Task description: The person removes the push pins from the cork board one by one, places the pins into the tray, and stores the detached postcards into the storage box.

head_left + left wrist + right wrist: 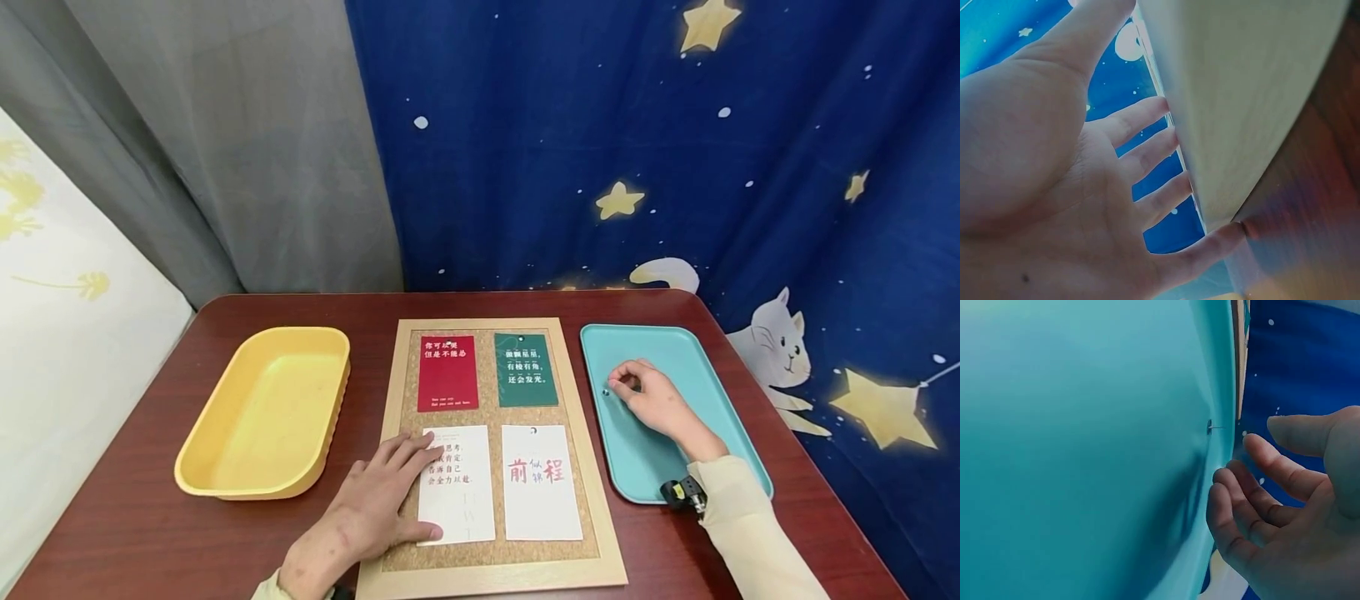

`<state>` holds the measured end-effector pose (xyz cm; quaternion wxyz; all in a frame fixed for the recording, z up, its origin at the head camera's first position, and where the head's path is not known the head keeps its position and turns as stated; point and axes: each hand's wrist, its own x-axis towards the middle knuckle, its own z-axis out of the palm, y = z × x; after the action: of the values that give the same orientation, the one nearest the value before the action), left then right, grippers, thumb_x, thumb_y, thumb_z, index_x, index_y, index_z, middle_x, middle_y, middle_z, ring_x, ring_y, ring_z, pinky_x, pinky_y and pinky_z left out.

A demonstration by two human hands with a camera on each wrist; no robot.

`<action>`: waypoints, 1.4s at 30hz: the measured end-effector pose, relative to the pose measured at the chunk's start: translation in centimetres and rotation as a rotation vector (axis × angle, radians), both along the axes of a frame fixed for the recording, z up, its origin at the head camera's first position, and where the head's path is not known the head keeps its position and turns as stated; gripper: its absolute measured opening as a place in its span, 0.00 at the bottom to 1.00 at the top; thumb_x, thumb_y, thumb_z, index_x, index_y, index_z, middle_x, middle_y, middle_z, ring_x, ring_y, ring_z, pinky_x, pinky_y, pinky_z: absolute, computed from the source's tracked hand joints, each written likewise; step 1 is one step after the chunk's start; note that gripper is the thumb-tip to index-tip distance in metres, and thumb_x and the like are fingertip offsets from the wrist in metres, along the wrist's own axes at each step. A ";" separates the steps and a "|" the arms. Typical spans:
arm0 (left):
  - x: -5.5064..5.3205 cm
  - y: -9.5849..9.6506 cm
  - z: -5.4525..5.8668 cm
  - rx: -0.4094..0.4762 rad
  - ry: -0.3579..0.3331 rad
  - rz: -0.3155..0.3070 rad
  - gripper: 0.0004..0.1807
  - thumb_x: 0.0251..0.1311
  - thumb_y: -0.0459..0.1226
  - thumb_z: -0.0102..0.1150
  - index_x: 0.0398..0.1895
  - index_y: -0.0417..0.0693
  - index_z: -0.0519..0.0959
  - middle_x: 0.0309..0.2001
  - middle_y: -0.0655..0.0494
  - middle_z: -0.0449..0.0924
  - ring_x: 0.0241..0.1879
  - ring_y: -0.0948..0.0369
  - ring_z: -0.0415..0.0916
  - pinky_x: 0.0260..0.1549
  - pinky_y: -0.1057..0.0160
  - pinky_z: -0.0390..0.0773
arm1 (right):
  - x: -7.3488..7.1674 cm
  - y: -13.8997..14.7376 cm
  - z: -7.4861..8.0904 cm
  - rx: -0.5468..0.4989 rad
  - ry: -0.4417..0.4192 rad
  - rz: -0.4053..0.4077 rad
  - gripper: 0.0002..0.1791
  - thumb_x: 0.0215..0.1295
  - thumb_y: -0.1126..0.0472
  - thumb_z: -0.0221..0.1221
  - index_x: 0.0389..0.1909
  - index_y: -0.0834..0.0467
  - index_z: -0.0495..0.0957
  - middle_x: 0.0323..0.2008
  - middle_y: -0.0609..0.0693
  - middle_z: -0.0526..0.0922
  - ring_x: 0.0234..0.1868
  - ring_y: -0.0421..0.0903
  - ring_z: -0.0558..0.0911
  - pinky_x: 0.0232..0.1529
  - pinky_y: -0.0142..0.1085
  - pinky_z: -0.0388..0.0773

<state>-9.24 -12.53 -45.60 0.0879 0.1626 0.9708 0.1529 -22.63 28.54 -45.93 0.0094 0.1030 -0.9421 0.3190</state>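
Note:
A wood-framed cork board [491,417] lies on the table with a red card [447,383], a green card [527,387] and two white cards on it. My left hand [378,500] rests spread over the left side of the lower-left white card [461,500], covering some of its print. Over the teal tray my right hand [651,398] hovers with loosely bent fingers, thumb and index finger apart in the right wrist view. Close to those fingertips, one thumbtack [1209,427] stands point up on the tray, touched by neither.
On the left stands a yellow tray [262,408] with raised walls. The teal tray [678,479] lies right of the board. At the lower right is another white card [543,508], with a tack near its top edge. A blue starry curtain [525,125] hangs behind the table.

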 end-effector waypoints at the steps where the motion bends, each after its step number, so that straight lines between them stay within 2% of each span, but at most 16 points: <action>1: 0.0 0.0 0.0 0.000 0.001 0.000 0.53 0.43 0.66 0.77 0.74 0.62 0.69 0.78 0.60 0.64 0.79 0.49 0.58 0.59 0.31 0.74 | 0.1 -0.2 0.1 0.010 0.010 0.005 0.07 0.76 0.61 0.59 0.45 0.60 0.82 0.45 0.58 0.81 0.42 0.49 0.79 0.43 0.40 0.74; 5: 0.0 0.0 0.1 -0.002 0.005 0.000 0.53 0.43 0.65 0.78 0.74 0.62 0.69 0.78 0.60 0.64 0.79 0.49 0.58 0.59 0.31 0.74 | 0.6 -1.0 0.7 0.051 0.042 0.052 0.12 0.76 0.58 0.60 0.51 0.62 0.81 0.52 0.60 0.80 0.47 0.55 0.80 0.48 0.48 0.78; 8: 0.0 0.0 0.1 -0.005 0.005 0.003 0.53 0.43 0.65 0.78 0.75 0.62 0.69 0.78 0.60 0.64 0.79 0.49 0.57 0.59 0.31 0.74 | 0.9 -1.6 1.1 0.074 0.047 0.079 0.20 0.77 0.54 0.59 0.59 0.64 0.78 0.60 0.63 0.78 0.56 0.60 0.80 0.56 0.56 0.78; 12: 0.0 0.0 0.1 -0.005 0.002 0.004 0.53 0.43 0.65 0.77 0.75 0.62 0.69 0.78 0.60 0.64 0.80 0.49 0.57 0.60 0.31 0.74 | 1.1 -2.4 1.3 0.095 0.023 0.097 0.28 0.77 0.49 0.59 0.67 0.64 0.73 0.69 0.64 0.72 0.70 0.64 0.73 0.69 0.62 0.71; 15: 0.0 0.0 0.1 -0.002 0.003 0.004 0.53 0.43 0.65 0.78 0.74 0.62 0.69 0.78 0.60 0.64 0.80 0.49 0.57 0.60 0.31 0.74 | 1.2 -2.9 1.1 0.122 0.002 0.110 0.31 0.77 0.47 0.59 0.71 0.63 0.71 0.75 0.64 0.67 0.76 0.65 0.67 0.73 0.64 0.67; 27: 0.1 0.0 -0.1 0.000 0.014 0.005 0.53 0.42 0.64 0.79 0.74 0.62 0.70 0.78 0.61 0.64 0.80 0.50 0.58 0.60 0.33 0.75 | 1.7 -4.0 0.5 0.216 -0.043 0.219 0.44 0.72 0.39 0.62 0.80 0.55 0.61 0.84 0.57 0.54 0.83 0.62 0.57 0.75 0.64 0.64; 33: 0.1 0.0 -0.1 -0.002 0.009 0.006 0.53 0.42 0.64 0.78 0.74 0.62 0.70 0.78 0.61 0.64 0.79 0.50 0.58 0.59 0.33 0.75 | 1.6 -4.3 0.3 0.247 -0.064 0.227 0.47 0.70 0.36 0.62 0.82 0.54 0.57 0.84 0.58 0.51 0.84 0.63 0.53 0.76 0.65 0.62; 42: 0.0 0.0 0.0 -0.007 0.003 0.007 0.53 0.43 0.65 0.78 0.74 0.63 0.69 0.79 0.61 0.63 0.80 0.50 0.57 0.61 0.32 0.74 | 1.5 -4.2 0.2 0.272 -0.088 0.239 0.48 0.69 0.36 0.62 0.82 0.54 0.57 0.84 0.61 0.51 0.84 0.65 0.53 0.75 0.66 0.63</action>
<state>-9.24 -12.49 -45.63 0.0867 0.1588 0.9721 0.1495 -21.16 24.36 -45.71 -0.0838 0.2003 -0.9572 0.1914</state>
